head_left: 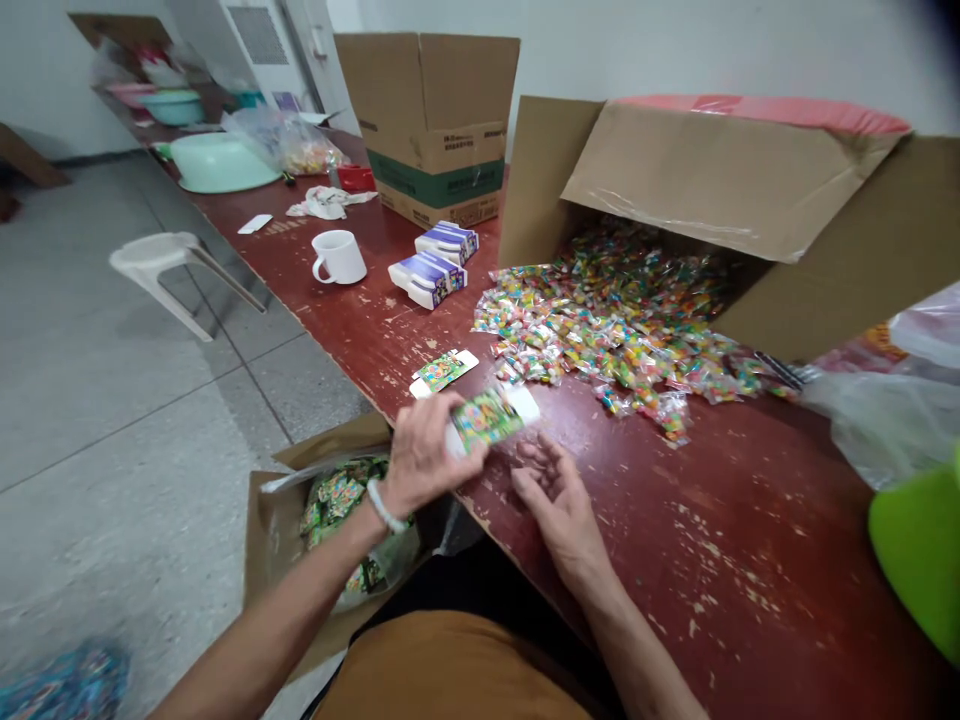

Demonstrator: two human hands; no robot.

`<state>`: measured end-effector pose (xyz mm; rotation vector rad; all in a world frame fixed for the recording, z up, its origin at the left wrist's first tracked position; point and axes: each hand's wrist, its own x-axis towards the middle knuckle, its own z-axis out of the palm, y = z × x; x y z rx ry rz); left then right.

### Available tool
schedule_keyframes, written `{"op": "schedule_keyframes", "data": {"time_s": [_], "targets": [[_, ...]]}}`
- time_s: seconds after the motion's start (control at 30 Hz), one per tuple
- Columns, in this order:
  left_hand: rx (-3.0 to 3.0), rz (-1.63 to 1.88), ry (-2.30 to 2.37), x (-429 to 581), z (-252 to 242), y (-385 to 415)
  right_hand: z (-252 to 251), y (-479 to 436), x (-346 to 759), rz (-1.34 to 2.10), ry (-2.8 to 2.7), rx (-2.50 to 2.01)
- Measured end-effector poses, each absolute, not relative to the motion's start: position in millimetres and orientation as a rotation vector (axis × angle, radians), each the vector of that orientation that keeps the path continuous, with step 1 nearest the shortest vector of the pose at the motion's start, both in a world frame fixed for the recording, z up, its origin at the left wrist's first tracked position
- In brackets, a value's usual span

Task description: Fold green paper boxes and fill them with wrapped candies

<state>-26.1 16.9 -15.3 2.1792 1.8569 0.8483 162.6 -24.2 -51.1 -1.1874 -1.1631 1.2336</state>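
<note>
My left hand [427, 450], with a pale bracelet at the wrist, grips a small green printed candy box [489, 418] above the table's near edge. A white end flap of that box sticks out toward the right. Close beside it, my right hand [555, 490] has its fingers loosely curled and apart, with nothing seen in them. Another flat green carton [444, 370] with white flaps lies on the table just beyond my left hand. Past my hands spreads a heap of small clear candy packets [600, 330], spilling from a large cardboard box [697, 180] lying on its side.
Below the table's edge, an open carton [262, 540] holds several green printed boxes. Farther along the red table [360, 340] are a white mug [341, 257], purple-and-white boxes [431, 275] and an upright cardboard box [435, 130]. A white stool [161, 255] stands at left; something lime green [919, 560] at right.
</note>
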Motion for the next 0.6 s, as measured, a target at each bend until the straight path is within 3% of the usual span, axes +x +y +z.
{"op": "schedule_keyframes", "data": {"time_s": [0.13, 0.27, 0.4, 0.6], "targets": [[1.552, 0.932, 1.426, -1.4, -17.6, -33.1, -36.2, -23.2, 172.0, 1.394, -0.866, -1.036], [0.808, 0.647, 0.775, -1.0, -15.6, -43.9, -21.3, -29.8, 178.1, 1.51, -0.981, -0.994], [0.639, 0.539, 0.361, 1.5, -16.1, -43.2, -7.8, -40.6, 171.4, 1.71, -1.05, -0.902], [0.686, 0.651, 0.387, 7.1, -18.7, -46.5, -1.6, -46.2, 169.2, 1.864, -1.033, -0.834]]}}
